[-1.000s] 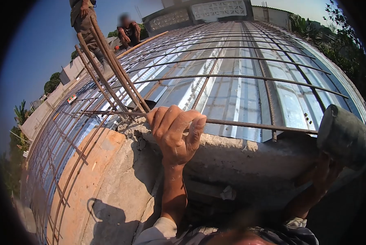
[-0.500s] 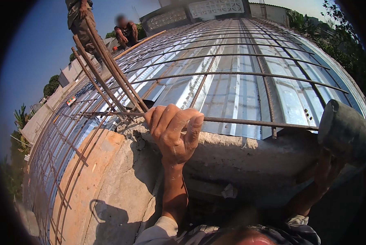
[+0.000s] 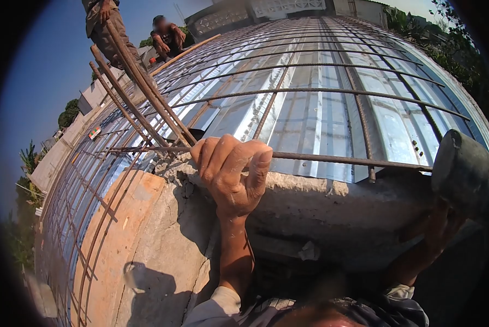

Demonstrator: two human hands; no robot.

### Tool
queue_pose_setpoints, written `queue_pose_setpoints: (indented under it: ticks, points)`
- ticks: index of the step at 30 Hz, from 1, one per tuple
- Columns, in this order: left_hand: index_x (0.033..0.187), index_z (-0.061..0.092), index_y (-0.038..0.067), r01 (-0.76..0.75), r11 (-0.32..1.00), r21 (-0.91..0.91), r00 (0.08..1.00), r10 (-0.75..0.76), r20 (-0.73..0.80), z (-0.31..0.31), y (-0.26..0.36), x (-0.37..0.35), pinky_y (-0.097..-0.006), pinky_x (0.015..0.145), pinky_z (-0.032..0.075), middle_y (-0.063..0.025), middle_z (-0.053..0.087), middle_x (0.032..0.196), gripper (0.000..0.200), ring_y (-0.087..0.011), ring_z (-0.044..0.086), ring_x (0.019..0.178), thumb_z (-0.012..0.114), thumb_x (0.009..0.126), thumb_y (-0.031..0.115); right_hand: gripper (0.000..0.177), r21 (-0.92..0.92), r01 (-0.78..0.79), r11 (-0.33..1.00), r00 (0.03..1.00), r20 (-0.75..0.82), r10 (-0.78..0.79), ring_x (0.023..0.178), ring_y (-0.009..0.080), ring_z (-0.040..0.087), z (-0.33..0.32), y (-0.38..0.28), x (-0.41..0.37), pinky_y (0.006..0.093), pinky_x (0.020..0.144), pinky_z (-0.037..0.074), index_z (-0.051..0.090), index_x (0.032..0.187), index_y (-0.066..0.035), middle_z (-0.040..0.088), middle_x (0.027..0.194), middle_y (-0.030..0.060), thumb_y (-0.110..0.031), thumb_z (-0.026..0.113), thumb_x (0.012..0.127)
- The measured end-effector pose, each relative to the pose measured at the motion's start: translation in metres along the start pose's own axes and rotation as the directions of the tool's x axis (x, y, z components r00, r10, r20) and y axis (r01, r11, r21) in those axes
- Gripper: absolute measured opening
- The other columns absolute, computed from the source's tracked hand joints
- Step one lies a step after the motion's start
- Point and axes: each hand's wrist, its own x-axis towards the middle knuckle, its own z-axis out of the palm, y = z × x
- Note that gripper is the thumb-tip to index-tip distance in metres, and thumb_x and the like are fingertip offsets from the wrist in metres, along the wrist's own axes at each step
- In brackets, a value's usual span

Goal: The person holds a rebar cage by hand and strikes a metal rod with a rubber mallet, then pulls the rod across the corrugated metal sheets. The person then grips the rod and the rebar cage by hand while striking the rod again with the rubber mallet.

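My left hand (image 3: 231, 174) is wrapped over a rusty reinforcing bar (image 3: 331, 158) that runs along the edge of the concrete beam (image 3: 304, 188). At the far right my right hand (image 3: 439, 226), in shade, is raised under a dark, bucket-shaped container (image 3: 461, 171) and supports its lower end. My fingers there are partly hidden, and whatever the container holds is out of sight. Beyond the beam, a grid of rebar (image 3: 326, 91) lies over shiny corrugated metal sheets (image 3: 304, 131).
Several rusty bars (image 3: 141, 82) stick up left of my left hand. A wooden board (image 3: 121, 212) flanks the beam. One person (image 3: 107, 32) stands on the roof at upper left, and another person (image 3: 168, 38) squats behind. A breeze-block wall (image 3: 285, 7) rises at the back.
The dark container and my right hand have shifted slightly right. My left hand keeps its grip on the bar. The view has tilted a little, and the standing person appears slightly further left.
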Motion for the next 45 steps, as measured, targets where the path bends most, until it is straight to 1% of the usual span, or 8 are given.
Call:
queue_pose_setpoints:
  ticks: [11,14,21,23,29,37,41,45]
  points:
    - [0.075,0.071,0.014,-0.005,1.0,-0.002,1.0,0.005,-0.009,0.001,-0.001,-0.001,-0.0374,0.077,0.033,0.0022,0.053,0.063,0.033,-0.0189,0.048,0.067,0.064,0.093,0.04,0.028,0.063,-0.056,0.996,0.998,0.018,0.055,0.107,0.0221,0.058,0.003,-0.002,0.001,0.0379,0.089,0.046,0.066,0.114,0.001,0.063,0.118,0.0131,-0.011,0.068,0.089]
    - [0.076,0.069,0.008,-0.014,1.0,0.024,1.0,0.013,0.017,-0.001,0.003,0.001,-0.0373,0.075,0.034,-0.0024,0.056,0.066,0.04,-0.0214,0.047,0.066,0.055,0.099,0.038,0.025,0.083,-0.075,0.994,0.997,0.027,0.073,0.107,0.0222,0.058,0.003,-0.004,0.002,0.0382,0.09,0.046,0.068,0.111,0.001,0.064,0.117,0.0127,-0.011,0.068,0.089]
    - [0.076,0.07,0.01,-0.017,1.0,0.019,1.0,0.017,0.014,-0.002,0.003,0.002,-0.0371,0.076,0.034,-0.0006,0.056,0.066,0.037,-0.0206,0.047,0.066,0.059,0.097,0.038,0.02,0.132,-0.102,0.986,0.994,0.05,0.096,0.107,0.0222,0.059,0.003,-0.009,0.007,0.0386,0.09,0.045,0.071,0.105,-0.001,0.065,0.114,0.0114,-0.01,0.068,0.088]
    - [0.076,0.072,0.013,-0.005,1.0,0.006,1.0,0.005,0.006,-0.001,0.001,0.001,-0.0369,0.078,0.034,0.0022,0.054,0.064,0.031,-0.0192,0.048,0.066,0.065,0.093,0.038,0.022,0.118,-0.115,0.986,0.993,0.044,0.111,0.108,0.0229,0.058,0.003,-0.007,0.005,0.0388,0.091,0.045,0.07,0.108,-0.001,0.063,0.116,0.0121,-0.012,0.069,0.089]
    - [0.076,0.07,0.009,-0.011,1.0,0.011,1.0,0.011,0.018,-0.003,0.003,0.002,-0.0359,0.075,0.034,-0.0011,0.058,0.068,0.038,-0.0204,0.047,0.067,0.059,0.098,0.037,0.033,0.081,-0.081,0.993,0.995,0.067,0.075,0.113,0.0265,0.056,0.0,0.004,0.005,0.0398,0.095,0.043,0.064,0.119,0.0,0.06,0.122,0.0154,-0.015,0.069,0.09]
    - [0.076,0.07,0.009,-0.004,1.0,0.023,0.999,0.004,0.032,-0.003,0.004,0.001,-0.0361,0.076,0.034,-0.0015,0.058,0.068,0.038,-0.0204,0.047,0.067,0.058,0.098,0.037,0.032,0.042,-0.057,0.998,0.997,0.053,0.055,0.114,0.0273,0.055,0.0,-0.005,0.008,0.0409,0.098,0.041,0.065,0.116,0.001,0.059,0.124,0.0155,-0.014,0.069,0.088]
    - [0.076,0.07,0.009,-0.008,1.0,0.02,1.0,0.008,0.025,-0.002,0.003,0.002,-0.0366,0.077,0.034,-0.0018,0.057,0.067,0.04,-0.0201,0.047,0.067,0.056,0.099,0.038,0.033,0.04,-0.033,0.999,0.999,0.02,0.032,0.112,0.0263,0.056,0.002,0.0,0.006,0.0405,0.094,0.043,0.066,0.116,0.001,0.06,0.124,0.0151,-0.015,0.071,0.087]
    - [0.075,0.071,0.014,-0.009,1.0,0.007,1.0,0.009,0.003,0.0,0.001,0.0,-0.0368,0.077,0.034,0.0022,0.053,0.064,0.03,-0.0191,0.048,0.066,0.065,0.094,0.036,0.031,0.049,-0.068,0.996,0.997,0.045,0.066,0.104,0.0232,0.058,-0.001,0.002,0.004,0.0381,0.083,0.047,0.067,0.115,0.0,0.06,0.122,0.0134,-0.015,0.071,0.088]
